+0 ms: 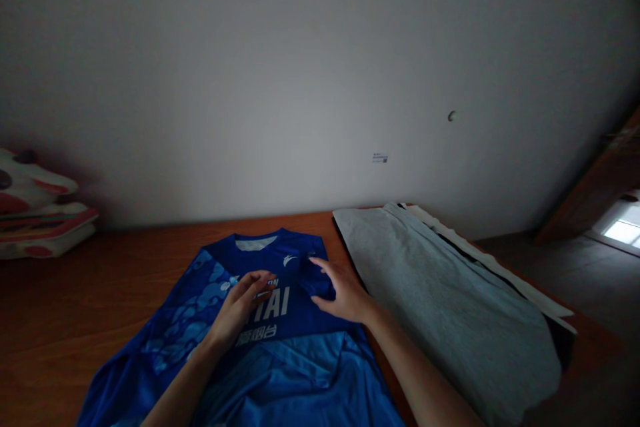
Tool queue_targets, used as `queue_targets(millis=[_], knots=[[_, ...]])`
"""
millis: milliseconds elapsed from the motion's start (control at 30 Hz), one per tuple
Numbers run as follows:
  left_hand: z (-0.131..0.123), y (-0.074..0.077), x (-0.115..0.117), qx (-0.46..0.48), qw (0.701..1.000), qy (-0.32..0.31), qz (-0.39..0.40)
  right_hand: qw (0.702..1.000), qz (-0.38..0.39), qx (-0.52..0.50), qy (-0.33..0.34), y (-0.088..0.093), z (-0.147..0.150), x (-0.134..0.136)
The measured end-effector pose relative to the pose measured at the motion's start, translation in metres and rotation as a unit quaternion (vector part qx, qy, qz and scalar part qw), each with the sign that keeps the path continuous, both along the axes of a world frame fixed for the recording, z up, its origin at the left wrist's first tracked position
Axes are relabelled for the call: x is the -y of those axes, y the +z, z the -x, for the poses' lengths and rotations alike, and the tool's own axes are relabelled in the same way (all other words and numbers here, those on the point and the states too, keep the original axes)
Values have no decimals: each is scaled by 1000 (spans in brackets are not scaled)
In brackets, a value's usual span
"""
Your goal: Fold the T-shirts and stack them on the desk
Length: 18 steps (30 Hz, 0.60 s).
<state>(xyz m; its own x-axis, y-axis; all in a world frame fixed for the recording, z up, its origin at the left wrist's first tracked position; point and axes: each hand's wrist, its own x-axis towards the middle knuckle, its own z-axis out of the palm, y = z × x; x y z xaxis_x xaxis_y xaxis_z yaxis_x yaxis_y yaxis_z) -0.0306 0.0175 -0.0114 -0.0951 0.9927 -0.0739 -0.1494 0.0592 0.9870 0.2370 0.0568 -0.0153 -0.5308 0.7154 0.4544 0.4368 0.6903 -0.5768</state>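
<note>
A blue long-sleeved jersey lies front up on the wooden table, its collar pointing at the wall. White lettering and a small white logo show on its chest. One sleeve with a pale cloud pattern runs down to the left; the other side looks folded in near the right shoulder. My left hand hovers over or rests on the lettering, its fingers bent and close together; whether cloth is between them is hidden. At the right shoulder is my right hand, thumb and fingers spread apart beside the folded blue fabric.
Grey garments lie stacked with black and white cloth to the right. A red and white figure-shaped object stands on the table at far left. Behind rises a pale wall bearing a small label.
</note>
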Motion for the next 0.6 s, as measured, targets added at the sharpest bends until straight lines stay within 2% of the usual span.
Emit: queue_targets(millis=[167,267,333,433,600], knots=[[1,-4,1,-13,1000,0,-9,997,-10,73,-11,3,-4,8],[1,-6,-2,-97,995,-9,-29,996,-13,81,-18,4,-6,8],[1,-7,-9,-221,974,-23,-39,996,-12,79,-34,5,-7,8],[-4,-6,-26,-377,924,-29,-59,997,-23,62,-43,8,-10,9],[-22,-6,-45,-488,865,-4,-115,996,-37,79,-19,11,-19,11]])
